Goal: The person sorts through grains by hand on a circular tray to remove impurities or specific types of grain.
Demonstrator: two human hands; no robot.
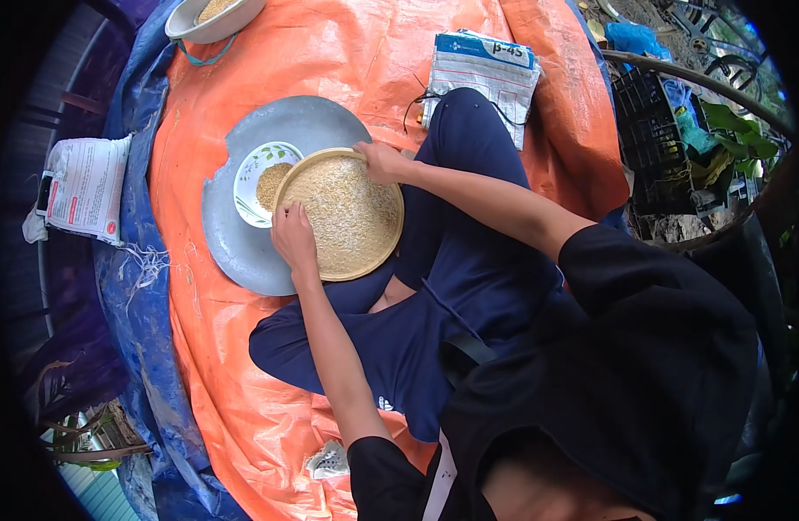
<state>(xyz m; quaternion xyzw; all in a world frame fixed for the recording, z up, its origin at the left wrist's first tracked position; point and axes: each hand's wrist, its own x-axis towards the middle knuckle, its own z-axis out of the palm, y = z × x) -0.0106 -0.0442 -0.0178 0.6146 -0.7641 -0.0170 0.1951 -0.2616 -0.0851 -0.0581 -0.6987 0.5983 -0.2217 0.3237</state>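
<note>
Leftmost, at 9 o'clock of the scene, a printed white sack [85, 187] lies on the blue tarp [143, 286], just off the orange tarp [330, 61] on which the person sits. Next comes a dented metal tray [234, 239], and on it a small patterned bowl [250, 178] of grain stands at 9 o'clock of the woven tray [352, 217], touching its rim or nearly so. The woven tray, spread with pale grain, rests partly on the metal tray and partly over the person's knee.

The left hand [293, 236] lies loosely open at the woven tray's 8 o'clock edge, fingertips down in the grain; whether it pinches anything I cannot tell. The right hand [382, 161] is closed on the rim at 1 o'clock.

To sort well, I judge the right hand should hold the rim level while the left works in light strokes, keeping the grain clear of the low edge. Further right, a folded sack [486, 74] lies at 1 o'clock.
</note>
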